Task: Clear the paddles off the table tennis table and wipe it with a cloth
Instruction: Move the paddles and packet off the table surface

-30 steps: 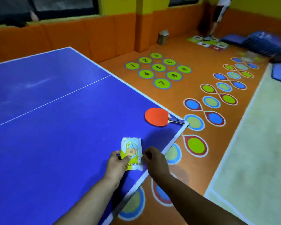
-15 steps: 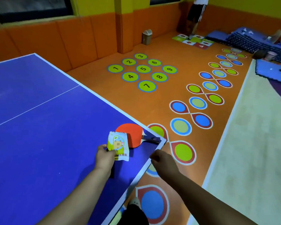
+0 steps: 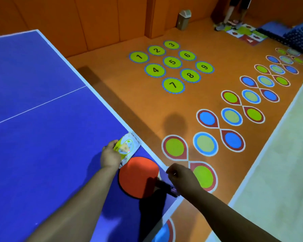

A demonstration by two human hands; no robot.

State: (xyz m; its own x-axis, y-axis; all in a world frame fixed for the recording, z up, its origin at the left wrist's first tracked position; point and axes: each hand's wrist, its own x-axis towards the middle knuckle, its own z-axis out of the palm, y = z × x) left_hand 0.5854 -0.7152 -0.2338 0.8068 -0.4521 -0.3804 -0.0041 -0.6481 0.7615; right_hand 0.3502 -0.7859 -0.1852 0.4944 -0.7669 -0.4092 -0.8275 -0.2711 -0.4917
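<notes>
A red paddle (image 3: 138, 177) lies flat at the near right corner of the blue table tennis table (image 3: 42, 137), its dark handle (image 3: 166, 187) pointing toward the corner. My right hand (image 3: 182, 179) hovers just over the handle's end with loosely curled fingers, and I see nothing inside them. The handle's tip disappears beneath that hand. My left hand (image 3: 110, 156) grips a yellow and white packet (image 3: 128, 147) above the table's right edge, just beyond the paddle's blade. No cloth is in view.
The table's white edge line (image 3: 101, 100) runs along the right side. Beyond it lies orange floor with numbered green circles (image 3: 171, 63) and coloured loops (image 3: 233, 117). A small bin (image 3: 184, 19) stands by the wall, and a person's legs (image 3: 234, 13) show at the far back.
The view has swung down and right. My right hand moved from beside the table edge to over the paddle's handle. My left hand carried the packet past the paddle toward the right edge.
</notes>
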